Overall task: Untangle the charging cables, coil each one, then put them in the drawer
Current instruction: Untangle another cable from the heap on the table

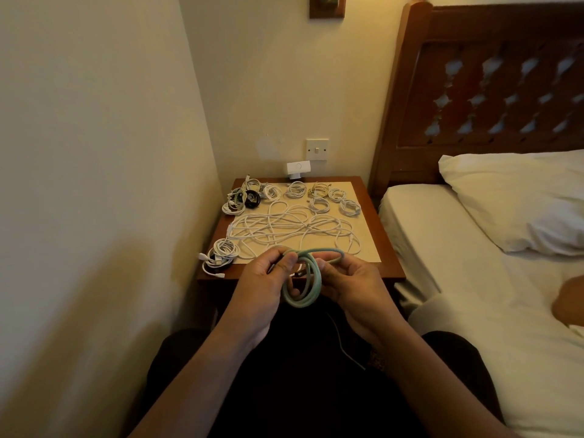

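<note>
Step in hand: coiling the green cable (301, 300). It hangs in loops just in front of the near edge of the bench (390, 248), clear of the surface, held between both hands.

Left hand (267, 278): fingers curled round the gathered loops at their top, thumb pressed across them.
Right hand (352, 279): thumb and fingertips pinch the uppermost loop just beside the left hand; it holds nothing else.
A dark plug end shows inside the coil. The other end I cannot make out.

Judgement: coil nearly formed. To finish it well:
- match each new turn to the size of those hanging;
- let the cord roll between the right fingers so no twist builds;
- pin each turn under the left thumb before the right lets go;
- tuck the last end through so the coil holds when set down.

Left to do: the white tangle (290, 229) at bench centre lies uncoiled. Finished coils (295, 188) sit along the far edge, more at the near left corner. Drawer not in view.
</note>
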A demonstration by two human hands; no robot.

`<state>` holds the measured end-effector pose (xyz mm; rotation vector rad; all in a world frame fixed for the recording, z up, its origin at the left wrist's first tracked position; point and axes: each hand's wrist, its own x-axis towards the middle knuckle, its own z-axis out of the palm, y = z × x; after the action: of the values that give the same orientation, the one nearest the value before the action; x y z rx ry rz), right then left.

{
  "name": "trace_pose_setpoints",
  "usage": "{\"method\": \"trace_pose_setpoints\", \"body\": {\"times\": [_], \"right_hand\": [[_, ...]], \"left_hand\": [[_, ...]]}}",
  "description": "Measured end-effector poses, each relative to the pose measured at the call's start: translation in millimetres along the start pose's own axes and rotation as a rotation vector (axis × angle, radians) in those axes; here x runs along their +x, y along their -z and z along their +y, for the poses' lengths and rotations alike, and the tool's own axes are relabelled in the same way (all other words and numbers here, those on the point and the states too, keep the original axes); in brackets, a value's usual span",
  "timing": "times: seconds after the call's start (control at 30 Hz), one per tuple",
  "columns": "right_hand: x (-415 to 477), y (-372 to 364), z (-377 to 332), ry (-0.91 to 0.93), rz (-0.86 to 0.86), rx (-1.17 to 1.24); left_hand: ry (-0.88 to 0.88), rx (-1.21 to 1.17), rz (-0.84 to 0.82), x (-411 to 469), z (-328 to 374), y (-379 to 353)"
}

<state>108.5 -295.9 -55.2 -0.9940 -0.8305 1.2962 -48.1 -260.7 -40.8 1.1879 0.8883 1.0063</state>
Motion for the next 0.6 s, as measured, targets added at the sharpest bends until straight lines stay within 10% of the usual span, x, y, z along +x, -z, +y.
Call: {"method": "trace_pose_setpoints", "body": {"times": [0.33, 0.6], "right_hand": [[-6, -1, 5, -0.228, -0.243, 0.211], [-3, -11, 10, -0.083, -0.016, -0.735]], "left_hand": [[-0.159, 0.281, 0.114, 2, -15, 7], [-0.428, 0.739, 0.246, 0, -15, 9]]}}
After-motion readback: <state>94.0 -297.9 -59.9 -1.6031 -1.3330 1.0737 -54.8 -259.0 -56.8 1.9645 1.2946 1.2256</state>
